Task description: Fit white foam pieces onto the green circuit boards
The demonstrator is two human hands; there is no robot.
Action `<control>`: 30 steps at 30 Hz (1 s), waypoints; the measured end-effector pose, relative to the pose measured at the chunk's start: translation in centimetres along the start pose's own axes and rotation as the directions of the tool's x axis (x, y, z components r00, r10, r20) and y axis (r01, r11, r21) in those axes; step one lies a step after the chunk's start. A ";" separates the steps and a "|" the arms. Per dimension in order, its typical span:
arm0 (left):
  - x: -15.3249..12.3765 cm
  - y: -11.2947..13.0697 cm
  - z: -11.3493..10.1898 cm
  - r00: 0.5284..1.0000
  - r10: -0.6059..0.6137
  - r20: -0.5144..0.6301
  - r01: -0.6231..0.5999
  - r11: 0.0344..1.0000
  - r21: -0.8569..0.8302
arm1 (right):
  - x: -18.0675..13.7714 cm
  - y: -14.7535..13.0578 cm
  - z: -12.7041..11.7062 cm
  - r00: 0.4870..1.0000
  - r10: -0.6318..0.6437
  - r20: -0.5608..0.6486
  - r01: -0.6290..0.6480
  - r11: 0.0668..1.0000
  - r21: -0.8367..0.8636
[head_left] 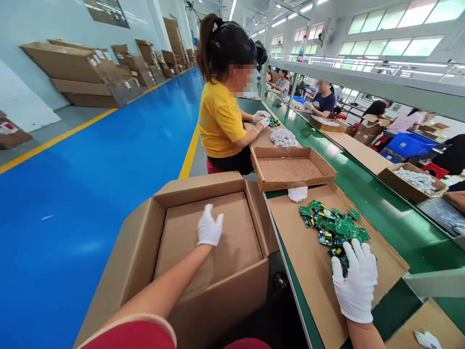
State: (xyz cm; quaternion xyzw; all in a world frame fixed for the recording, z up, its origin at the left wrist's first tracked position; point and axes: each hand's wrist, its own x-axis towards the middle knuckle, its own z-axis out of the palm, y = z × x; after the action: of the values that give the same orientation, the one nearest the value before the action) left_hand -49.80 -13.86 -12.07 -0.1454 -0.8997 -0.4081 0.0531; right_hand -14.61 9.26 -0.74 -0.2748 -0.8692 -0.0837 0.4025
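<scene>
The left hand (209,226), in a white glove, is raised above the large cardboard box (141,237) at the near left, its thumb apart from the loosely extended fingers and nothing visible in its hold. The right hand (355,283), also white-gloved, is palm down at the near end of a heap of green circuit boards (343,225), fingers and thumb spread, with no board visibly gripped; whether its fingertips touch the boards is hard to tell. The boards lie in a loose pile on a flat cardboard sheet (296,247), which rests on the green worktop (417,232) to the right of the box. Beyond the pile stands a shallow cardboard tray (290,169), with a crumpled white item (298,194) just below its near edge. Farther off, a person in a yellow shirt (221,118) sits at the worktop, white-gloved too, near a mound of small white pieces (283,138). A blue bin (410,145) is at the far right.
</scene>
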 end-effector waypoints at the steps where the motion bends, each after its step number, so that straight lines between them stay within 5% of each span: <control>1: -0.2 -3.0 -1.1 0.989 -0.138 -0.044 0.141 0.989 0.053 | 0.0 0.0 0.3 1.000 -0.005 -0.005 0.005 1.000 0.012; 4: -1.7 -10.2 -3.6 0.908 -0.405 -0.105 0.418 0.895 0.154 | 0.1 0.0 0.9 0.999 0.028 0.016 -0.029 0.996 0.081; 7: -2.7 -14.0 -4.2 0.852 -0.515 -0.090 0.523 0.831 0.191 | 0.0 0.3 1.3 0.995 0.067 0.068 -0.075 0.990 0.123; 12: -0.5 -14.7 -4.2 0.704 -0.697 -0.139 0.710 0.691 0.135 | -0.5 1.6 1.9 0.998 0.033 0.049 -0.038 0.993 0.113; 14: 0.5 -14.1 -5.3 0.678 -0.725 -0.121 0.735 0.673 0.085 | -0.7 2.4 2.3 0.998 -0.057 0.035 0.053 0.994 0.097; 16: 1.1 -13.6 -6.8 0.697 -0.713 -0.071 0.717 0.697 0.037 | -0.7 2.8 2.5 0.992 -0.121 0.036 0.118 0.990 0.074; 20: 1.8 -12.5 -10.3 0.751 -0.648 0.128 0.657 0.753 -0.036 | -0.7 2.0 1.9 1.000 -0.029 0.000 0.029 0.996 0.079; 25: 1.9 -8.9 -13.0 0.736 -0.520 0.434 0.629 0.763 -0.152 | -0.9 1.3 1.2 0.998 -0.054 -0.014 0.056 0.988 0.144; 30: 1.8 -3.8 -15.7 0.830 -0.342 0.439 0.498 0.810 -0.309 | -1.0 2.1 1.1 0.994 -0.066 -0.092 0.080 0.985 0.153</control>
State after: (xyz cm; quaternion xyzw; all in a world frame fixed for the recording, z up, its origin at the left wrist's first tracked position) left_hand -52.99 -27.57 -4.03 -0.0198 -0.7965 -0.5550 -0.2390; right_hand -13.63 10.94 -2.38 -0.2063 -0.8642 -0.0419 0.4569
